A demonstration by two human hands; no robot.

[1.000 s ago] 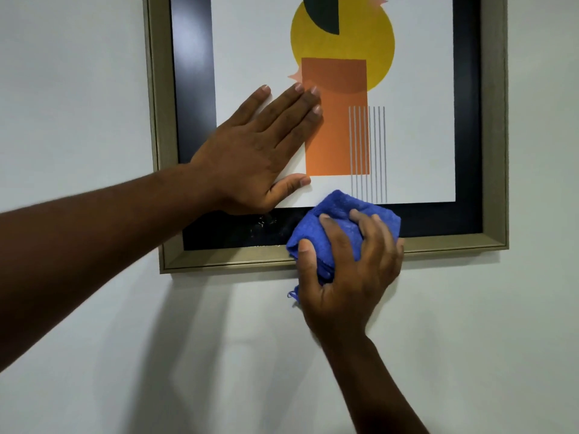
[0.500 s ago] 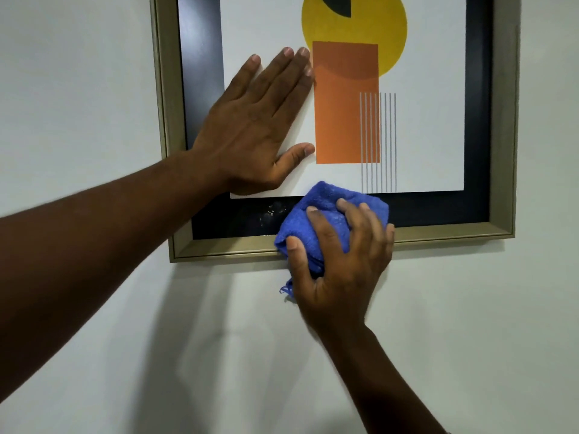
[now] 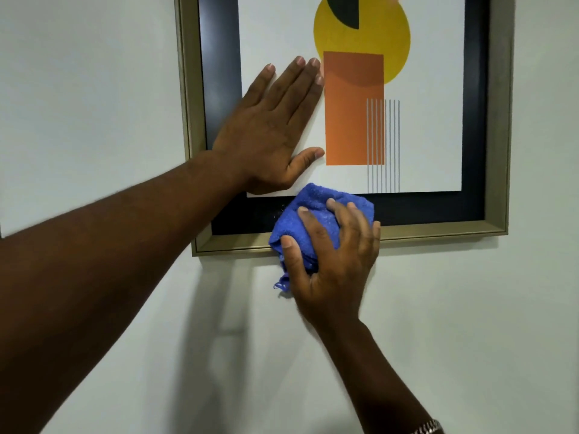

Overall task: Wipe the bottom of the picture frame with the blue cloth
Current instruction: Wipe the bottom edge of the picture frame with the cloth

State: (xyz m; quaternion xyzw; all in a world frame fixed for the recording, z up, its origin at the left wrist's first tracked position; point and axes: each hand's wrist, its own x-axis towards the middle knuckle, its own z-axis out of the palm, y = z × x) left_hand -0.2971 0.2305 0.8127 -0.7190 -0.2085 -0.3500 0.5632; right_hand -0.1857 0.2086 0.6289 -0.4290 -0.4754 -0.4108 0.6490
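A picture frame [image 3: 438, 230] with a gold rim and black inner border hangs on a white wall, holding a print with a yellow circle and orange rectangle. My left hand [image 3: 269, 133] lies flat and open on the glass at the lower left of the print. My right hand [image 3: 332, 258] grips a bunched blue cloth [image 3: 316, 211] and presses it against the frame's bottom edge, left of the middle. The cloth covers the black border and gold rim there, and one corner hangs below the frame.
The white wall [image 3: 470, 324] spreads below and to both sides of the frame. A metal watch band [image 3: 429, 429] shows on my right wrist at the bottom edge of the view.
The blue cloth and my right hand have slid left along the bottom edge of the frame. My left hand stays flat on the glass.
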